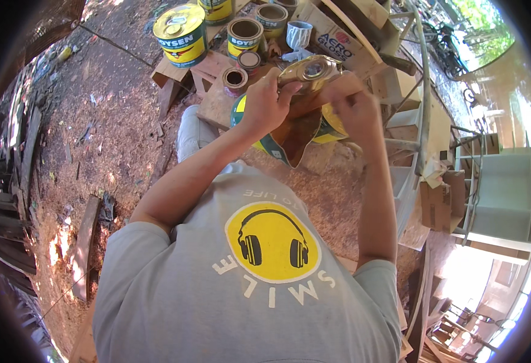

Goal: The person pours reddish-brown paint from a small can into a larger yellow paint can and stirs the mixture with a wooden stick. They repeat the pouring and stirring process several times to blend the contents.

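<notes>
In front of my chest is a cut-open metal paint can [296, 130], its brown inner side facing me and its green and yellow outer wall bent outward. The gold end of the can [317, 68], with a round cap, points away from me. My left hand [270, 104] is closed on the can's left edge, thumb on top. At the can's right side is my right hand [356, 109], blurred, with its fingers curled in close to the metal. Whatever those fingers hold, if anything, is hidden.
Beyond my hands, a wooden bench [212, 110] bears small open paint tins [235, 78]. A large yellow and green can [181, 36] stands at the far left. Cardboard boxes [344, 42] and a wooden pole [424, 91] are to the right. Planks [87, 248] lie on the dirt.
</notes>
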Action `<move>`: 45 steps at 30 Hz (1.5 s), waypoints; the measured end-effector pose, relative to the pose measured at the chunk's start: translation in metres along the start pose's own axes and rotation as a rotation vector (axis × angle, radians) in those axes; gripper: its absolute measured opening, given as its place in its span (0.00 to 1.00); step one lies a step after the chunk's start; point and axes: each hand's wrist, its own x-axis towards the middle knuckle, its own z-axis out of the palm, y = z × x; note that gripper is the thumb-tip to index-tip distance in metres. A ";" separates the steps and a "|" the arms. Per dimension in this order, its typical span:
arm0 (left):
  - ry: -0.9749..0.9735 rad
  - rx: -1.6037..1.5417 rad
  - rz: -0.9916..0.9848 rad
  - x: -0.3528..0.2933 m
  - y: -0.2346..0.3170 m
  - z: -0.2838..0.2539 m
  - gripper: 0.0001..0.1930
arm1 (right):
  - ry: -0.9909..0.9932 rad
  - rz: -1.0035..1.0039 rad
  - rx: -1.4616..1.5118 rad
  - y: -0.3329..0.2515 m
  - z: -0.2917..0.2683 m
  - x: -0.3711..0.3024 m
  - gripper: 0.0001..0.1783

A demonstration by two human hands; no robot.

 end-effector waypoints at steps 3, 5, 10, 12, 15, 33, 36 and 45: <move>0.010 -0.008 0.023 0.001 -0.008 0.004 0.18 | -0.129 -0.090 0.127 0.006 0.024 -0.014 0.07; 0.006 -0.023 0.007 0.001 -0.004 0.002 0.18 | -0.104 -0.120 0.110 0.006 0.024 -0.018 0.07; 0.007 0.002 -0.011 0.000 -0.002 0.001 0.18 | -0.153 0.300 0.313 0.017 0.021 -0.032 0.10; 0.001 0.017 -0.012 0.000 -0.001 0.000 0.18 | -0.139 0.468 0.492 0.022 0.020 -0.034 0.11; 0.019 0.059 0.034 0.000 0.000 0.000 0.18 | 0.114 0.430 0.436 -0.002 -0.003 -0.027 0.11; 0.012 0.017 0.021 0.000 0.003 -0.001 0.15 | 0.204 0.225 -0.233 -0.054 -0.048 0.012 0.14; 0.018 -0.012 0.026 -0.001 0.003 -0.001 0.16 | 0.229 0.390 -0.194 -0.069 -0.058 0.012 0.15; 0.010 0.022 0.023 0.000 0.010 -0.003 0.17 | 0.219 0.316 -0.183 -0.057 -0.065 0.008 0.12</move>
